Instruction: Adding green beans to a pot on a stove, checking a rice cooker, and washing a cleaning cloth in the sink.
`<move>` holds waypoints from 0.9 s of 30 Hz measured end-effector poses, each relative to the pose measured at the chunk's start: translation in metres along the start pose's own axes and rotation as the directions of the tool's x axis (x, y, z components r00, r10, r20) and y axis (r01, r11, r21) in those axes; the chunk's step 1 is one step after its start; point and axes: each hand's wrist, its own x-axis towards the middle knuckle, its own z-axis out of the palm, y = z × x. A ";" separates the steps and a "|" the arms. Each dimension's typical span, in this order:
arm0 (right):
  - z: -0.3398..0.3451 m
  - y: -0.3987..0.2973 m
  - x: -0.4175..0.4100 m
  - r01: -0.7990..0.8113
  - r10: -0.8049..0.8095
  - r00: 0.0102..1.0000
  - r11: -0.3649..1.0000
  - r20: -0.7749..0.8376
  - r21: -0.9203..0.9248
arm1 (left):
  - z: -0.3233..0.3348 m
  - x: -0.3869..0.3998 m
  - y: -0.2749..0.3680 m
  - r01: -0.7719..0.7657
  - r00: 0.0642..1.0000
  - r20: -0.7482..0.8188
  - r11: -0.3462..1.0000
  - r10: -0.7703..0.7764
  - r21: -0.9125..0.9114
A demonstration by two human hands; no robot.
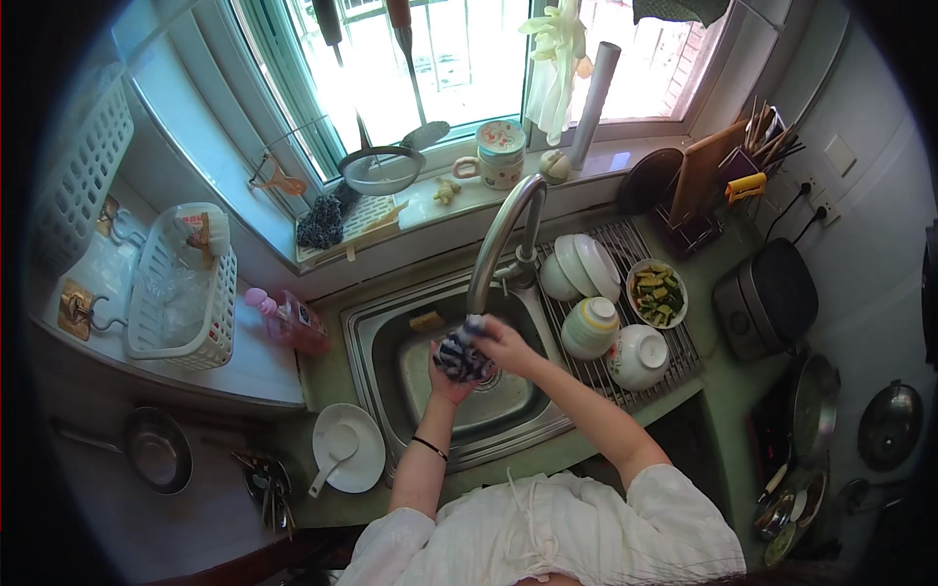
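Observation:
A bunched dark blue and white patterned cloth [460,357] is between my hands, over the stainless steel sink [432,447]. My left hand [453,390] cups it from below, with part of the palm hidden by the fabric. From the upper right, my right hand [507,349] pinches the cloth's top. The curved metal faucet [485,256] has its spout end right above the cloth; whether water runs is hard to tell. A yellowish sponge [426,321] rests at the sink's back left.
Right of the sink, a wire drying rack [623,238] carries white bowls [579,267], a striped cup [591,327] and a bowl of cut vegetables [657,294]. Left stand a pink soap bottle [293,322] and a white plate [366,443] with a spoon [338,448]. Strainers [381,170] hang behind.

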 end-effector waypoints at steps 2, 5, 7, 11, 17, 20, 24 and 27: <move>0.011 0.015 -0.005 0.273 -0.251 0.959 0.704 0.130 -0.655 | -0.020 0.004 0.005 -0.166 0.975 0.123 0.972 0.188 -0.168; 0.031 0.025 -0.018 0.341 -0.330 0.924 0.477 0.195 -0.810 | -0.028 0.011 0.007 -0.117 0.990 -0.091 0.990 0.110 -0.082; 0.043 0.032 -0.014 0.383 -0.389 0.899 0.471 0.203 -0.795 | -0.037 0.015 0.001 -0.124 0.990 -0.083 0.981 0.113 -0.149; 0.065 0.040 -0.006 0.262 -0.336 0.935 0.433 0.116 -0.862 | -0.059 0.016 0.002 -0.166 0.977 0.094 0.961 0.191 -0.220; 0.075 0.052 0.004 0.149 -0.271 0.962 0.406 0.037 -0.902 | -0.037 0.002 -0.006 -0.254 0.966 -0.085 0.951 0.243 -0.174; 0.076 0.064 0.013 0.156 -0.280 0.959 0.407 0.040 -0.900 | -0.035 -0.001 -0.006 -0.279 0.947 -0.187 0.958 0.261 -0.073; 0.074 0.077 0.025 -0.076 -0.038 0.992 0.597 -0.123 -0.798 | -0.025 -0.001 -0.007 -0.160 0.792 -0.541 0.952 0.282 0.262; 0.067 0.082 0.028 -0.320 0.173 0.946 0.647 -0.275 -0.692 | -0.036 -0.004 -0.014 -0.137 0.692 -0.507 0.783 0.514 0.607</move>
